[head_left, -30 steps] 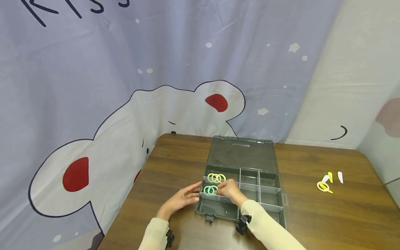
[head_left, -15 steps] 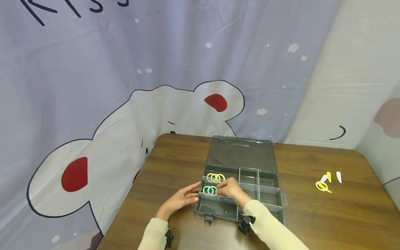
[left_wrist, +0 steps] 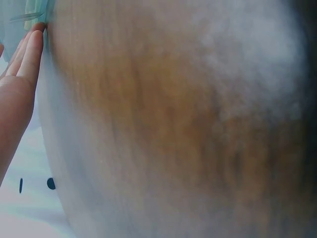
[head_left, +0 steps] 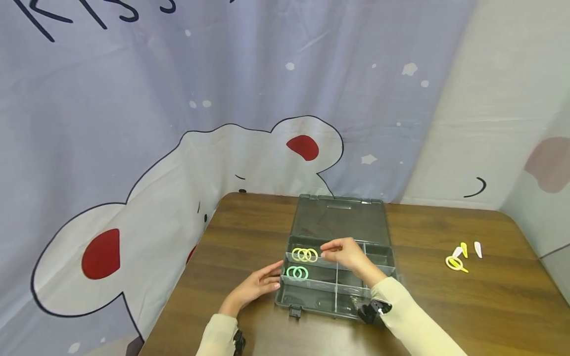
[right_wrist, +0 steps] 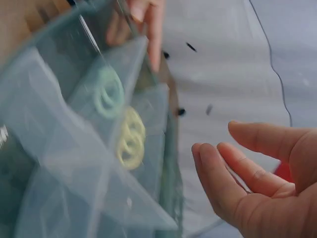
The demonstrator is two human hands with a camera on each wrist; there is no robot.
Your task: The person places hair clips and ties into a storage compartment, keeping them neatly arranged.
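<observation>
A grey see-through compartment box [head_left: 340, 218] lies with its lid laid back. Several pale yellow rings [head_left: 305, 254] overlap in its back left compartment. Two mint green rings [head_left: 294, 272] overlap in the compartment in front of them. My left hand [head_left: 254, 288] has its fingers extended against the box's left side. Over the back part of the box hovers my right hand [head_left: 349, 254], to the right of the yellow rings. In the right wrist view, this hand [right_wrist: 257, 183] shows thumb and fingers apart, with nothing between them.
On the table to the right lie a pale yellow ring [head_left: 447, 262], a yellow clip [head_left: 464, 249] and a white clip [head_left: 478, 249], with other small clips beside them. A patterned curtain [head_left: 249, 64] hangs behind the table. Dividers split the box into several compartments.
My right hand has let go at the green rings, risen and moved back and to the right. The left hand keeps its place at the box. The view has shifted slightly.
</observation>
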